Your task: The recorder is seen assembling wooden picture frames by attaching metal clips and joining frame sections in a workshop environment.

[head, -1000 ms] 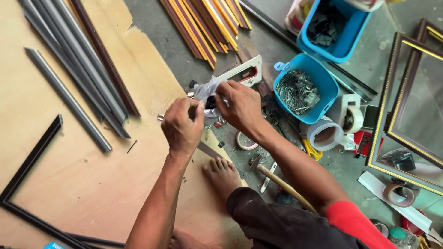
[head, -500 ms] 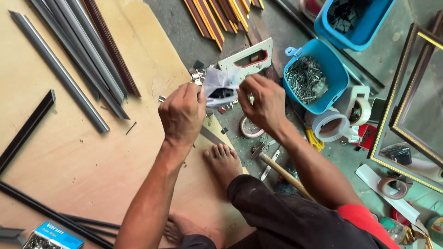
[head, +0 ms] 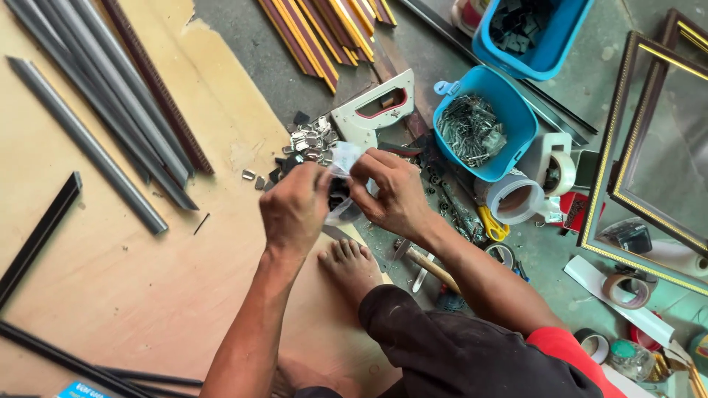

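Left hand [head: 295,210], right hand [head: 394,195], pinching crinkled clear plastic bag [head: 343,158]

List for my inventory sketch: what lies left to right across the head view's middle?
Grey mouldings → left hand → right hand → blue tub of staples → tape rolls → gold-edged frame.

Both the left hand [head: 295,210] and right hand [head: 394,195] grip a small clear plastic bag [head: 343,166] just below the staple gun [head: 372,110].
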